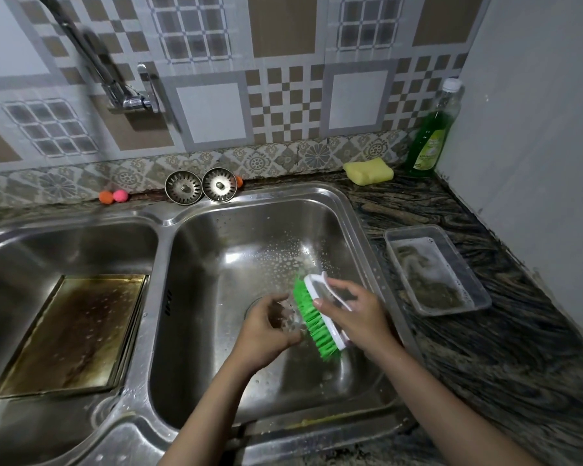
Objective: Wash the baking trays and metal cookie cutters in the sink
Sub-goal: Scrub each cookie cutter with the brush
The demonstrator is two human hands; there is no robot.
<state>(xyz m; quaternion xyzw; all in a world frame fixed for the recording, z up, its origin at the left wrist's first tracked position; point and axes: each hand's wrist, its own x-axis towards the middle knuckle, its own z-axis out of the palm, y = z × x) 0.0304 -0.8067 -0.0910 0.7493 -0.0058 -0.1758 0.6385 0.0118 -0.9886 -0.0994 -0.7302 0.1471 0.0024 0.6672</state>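
Your left hand (272,326) curls around a small, shiny metal piece, most likely a cookie cutter (292,319), though it is blurred and its outline cannot be made out. You hold it low over the drain of the right sink basin (347,230), so suds and drips fall straight into the bowl. Your right hand (349,306) grips the white plastic handle of the scrub brush (317,314), thumb on top, with the stiff green bristles turned toward the cutter and touching it; that angle lets the bristles reach into thin metal edges.

The basin is smooth stainless steel, beaded with soapy droplets across its far slope. In the left basin (31,250) a rectangular baking tray (78,334) lies flat, its surface browned and stained dark in the middle, speckled with drops; it looks not yet scrubbed, probably parked there to keep the right bowl free for small pieces.

Behind the sink's rim two round perforated metal strainers (201,186) lean against the tiled wall. On the veined dark stone counter to the right sits a clear plastic container (436,270), holding cloudy water. Farther back lie a soft yellow sponge (367,171) and a bottle of green dish soap (431,136), within reach.
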